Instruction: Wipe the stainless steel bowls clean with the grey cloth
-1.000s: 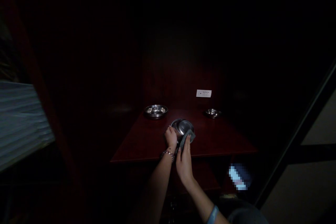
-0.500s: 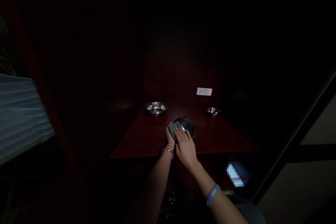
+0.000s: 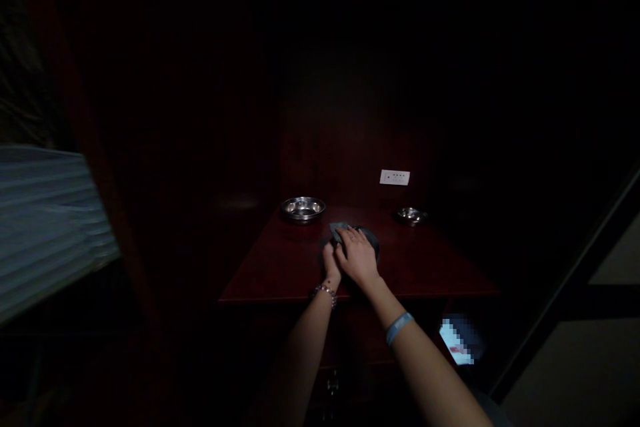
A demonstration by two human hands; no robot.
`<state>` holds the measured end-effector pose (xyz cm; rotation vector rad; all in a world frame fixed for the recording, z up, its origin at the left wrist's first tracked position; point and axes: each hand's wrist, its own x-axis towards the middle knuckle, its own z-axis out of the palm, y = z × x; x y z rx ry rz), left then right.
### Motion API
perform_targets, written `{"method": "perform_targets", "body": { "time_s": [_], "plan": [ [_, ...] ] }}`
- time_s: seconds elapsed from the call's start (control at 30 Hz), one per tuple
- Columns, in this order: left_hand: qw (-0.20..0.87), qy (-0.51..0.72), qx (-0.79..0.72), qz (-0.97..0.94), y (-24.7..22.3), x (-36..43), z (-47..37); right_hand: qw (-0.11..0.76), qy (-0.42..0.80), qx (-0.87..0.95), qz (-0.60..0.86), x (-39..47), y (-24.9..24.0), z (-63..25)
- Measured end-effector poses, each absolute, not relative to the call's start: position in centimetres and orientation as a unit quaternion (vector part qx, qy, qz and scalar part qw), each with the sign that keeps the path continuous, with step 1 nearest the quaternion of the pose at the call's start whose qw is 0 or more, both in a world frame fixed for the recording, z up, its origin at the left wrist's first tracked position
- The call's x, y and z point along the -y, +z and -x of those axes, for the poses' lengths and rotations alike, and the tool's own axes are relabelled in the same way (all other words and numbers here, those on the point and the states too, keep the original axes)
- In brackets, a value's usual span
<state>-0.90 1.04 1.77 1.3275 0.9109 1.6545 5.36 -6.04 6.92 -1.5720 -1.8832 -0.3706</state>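
Observation:
A dark metal bowl [image 3: 373, 240] sits near the front middle of the red-brown table, mostly covered by my hands. My right hand [image 3: 359, 257] lies over it, fingers bent and pressing a grey-green cloth [image 3: 337, 231] against the bowl. Close beside it on the left, my left hand [image 3: 331, 260] is closed at the bowl's near left side; its fingertips are partly hidden. A beaded bracelet is on the left wrist and a blue band circles the right.
Behind, on the left, stands a shiny metal bowl [image 3: 303, 210]; a smaller metal bowl [image 3: 411, 215] is at the back right. A white socket plate [image 3: 395, 177] is on the back wall. Blue-grey ribbed material [image 3: 45, 213] shows at far left. The surroundings are dark.
My right hand and the cloth have slid forward over the bowl, covering more of it. The left hand's fingers look more curled. The whole view has shifted slightly.

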Motion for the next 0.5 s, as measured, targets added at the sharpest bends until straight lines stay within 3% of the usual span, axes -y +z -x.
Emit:
{"method": "perform_targets", "body": {
  "time_s": [0.27,0.4,0.5],
  "plan": [
    [0.375,0.632,-0.418,-0.534,1.5,-1.6,0.5,0.373,-0.152,0.680,0.612,5.2,7.3,-7.8],
    [0.356,0.635,-0.442,-0.525,1.2,-2.1,0.3,0.458,-0.087,0.593,0.656,4.9,6.4,-10.7],
    [0.357,0.638,-0.443,-0.519,0.9,-2.4,0.3,0.571,-0.015,0.501,0.650,4.8,4.8,-13.3]
  ]
}}
